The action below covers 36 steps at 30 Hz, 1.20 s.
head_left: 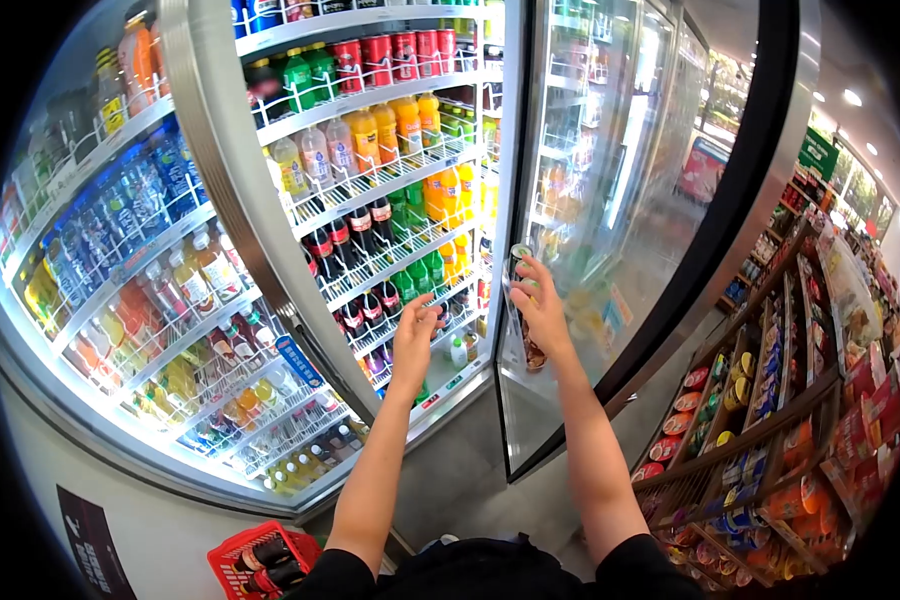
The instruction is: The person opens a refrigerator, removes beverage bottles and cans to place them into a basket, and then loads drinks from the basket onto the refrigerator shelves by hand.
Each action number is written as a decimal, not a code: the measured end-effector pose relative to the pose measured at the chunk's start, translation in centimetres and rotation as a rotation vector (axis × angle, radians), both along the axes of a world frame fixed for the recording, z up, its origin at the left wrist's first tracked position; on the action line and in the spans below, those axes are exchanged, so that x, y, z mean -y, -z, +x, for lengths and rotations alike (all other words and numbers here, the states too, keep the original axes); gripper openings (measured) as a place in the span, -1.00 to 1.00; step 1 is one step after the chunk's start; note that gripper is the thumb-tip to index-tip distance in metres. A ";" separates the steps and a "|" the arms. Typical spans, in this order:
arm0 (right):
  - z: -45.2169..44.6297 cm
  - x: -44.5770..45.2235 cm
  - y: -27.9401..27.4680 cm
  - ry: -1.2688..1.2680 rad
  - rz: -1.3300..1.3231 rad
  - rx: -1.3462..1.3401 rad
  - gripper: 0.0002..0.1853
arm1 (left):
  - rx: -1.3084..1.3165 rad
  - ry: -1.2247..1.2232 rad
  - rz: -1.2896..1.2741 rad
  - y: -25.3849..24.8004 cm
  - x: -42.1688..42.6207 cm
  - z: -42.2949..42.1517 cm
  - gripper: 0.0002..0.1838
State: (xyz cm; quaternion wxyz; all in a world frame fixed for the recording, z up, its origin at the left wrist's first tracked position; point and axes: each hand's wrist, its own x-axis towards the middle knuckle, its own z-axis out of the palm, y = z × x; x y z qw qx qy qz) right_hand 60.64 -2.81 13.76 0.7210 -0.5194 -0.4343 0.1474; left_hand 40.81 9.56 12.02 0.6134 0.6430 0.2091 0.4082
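Right hand [545, 308]: fingers [536, 272] bent, thumb side toward the left hand, beside a container [521, 251] with a round, pale top. Whether they grip it cannot be told; its lower part is obscured. Left hand [416, 325]: fingers [432, 312] loosely curled and part open, in front of the fridge's lower shelves.

Directly beyond the left fingers, green bottles [422, 275] stand on a rack. Left of and above these stand cola bottles [356, 232]; orange bottles [450, 196] are above and slightly right of the left fingers. Higher still is a row of red cans [378, 60].

The glass door [610, 215] stands swung open, behind and to the right of the right fingers. Farther right is a snack rack [760, 430]. Well left of the left fingers is a second fridge section [135, 255], its door shut. Below and left, a red basket [220, 566] contains dark bottles [270, 578].
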 end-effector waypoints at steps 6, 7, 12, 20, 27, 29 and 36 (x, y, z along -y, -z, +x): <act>5.9 3.2 1.4 0.040 -0.100 0.015 -0.31 | -0.009 0.037 -0.023 1.2 -1.0 3.1 -0.62; 7.6 3.7 1.7 0.070 -0.097 0.002 -0.32 | 0.004 0.056 -0.040 1.5 -1.1 4.0 -0.62; 9.9 2.9 0.2 0.057 -0.037 -0.121 -0.37 | 0.053 0.093 -0.053 1.8 -2.5 8.9 -0.61; 9.5 -6.2 0.6 -0.061 -0.030 -0.104 -0.40 | 0.066 0.021 -0.064 0.3 -5.0 14.7 -0.62; 11.5 -13.5 4.4 0.008 -0.115 -0.136 -0.46 | -0.043 -0.037 -0.110 3.5 -9.7 16.7 -0.60; 12.2 -15.5 5.0 0.013 -0.095 -0.163 -0.46 | -0.047 -0.058 -0.099 3.0 -11.3 17.4 -0.61; 11.9 -23.0 4.8 0.108 -0.084 -0.235 -0.48 | -0.077 -0.024 -0.136 3.4 -17.3 18.9 -0.63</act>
